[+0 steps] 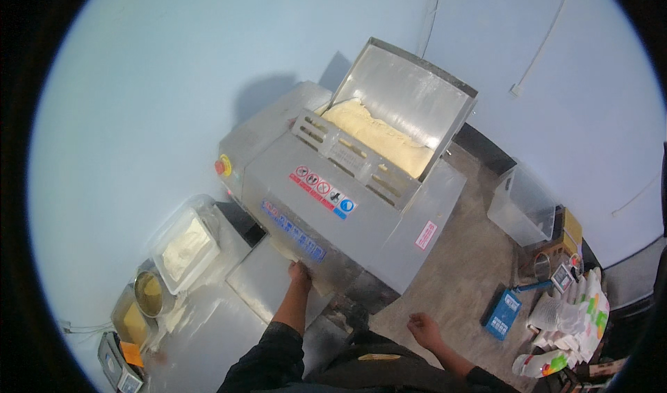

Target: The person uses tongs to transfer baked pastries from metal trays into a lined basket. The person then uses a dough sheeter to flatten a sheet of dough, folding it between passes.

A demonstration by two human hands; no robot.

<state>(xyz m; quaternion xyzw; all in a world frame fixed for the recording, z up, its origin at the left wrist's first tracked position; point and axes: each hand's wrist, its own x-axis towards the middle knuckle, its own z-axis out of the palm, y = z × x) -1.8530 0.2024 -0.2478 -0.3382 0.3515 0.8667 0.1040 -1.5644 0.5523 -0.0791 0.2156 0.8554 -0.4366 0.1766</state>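
Before me stands a grey metal dough-rolling machine [306, 184]. Yellowish dough [379, 136] lies in a thick mass in its upper hopper, behind a slotted guard [347, 155]. At the machine's lower front edge, a pale dough-like strip [321, 287] shows on both sides of my left hand [300, 273]. That hand's fingers are bent inward against the strip; what they pinch is hidden. My right hand [424, 331] hangs over the floor to the right of the machine, fingers curled, with nothing visible in it.
Left of me is a floury metal table [208, 330] bearing a white tub of flour [186, 252], a round metal bowl [149, 292] and a scale [118, 365]. On the right floor are a clear plastic bin [521, 209], a blue platform scale [503, 314] and white sacks [573, 323].
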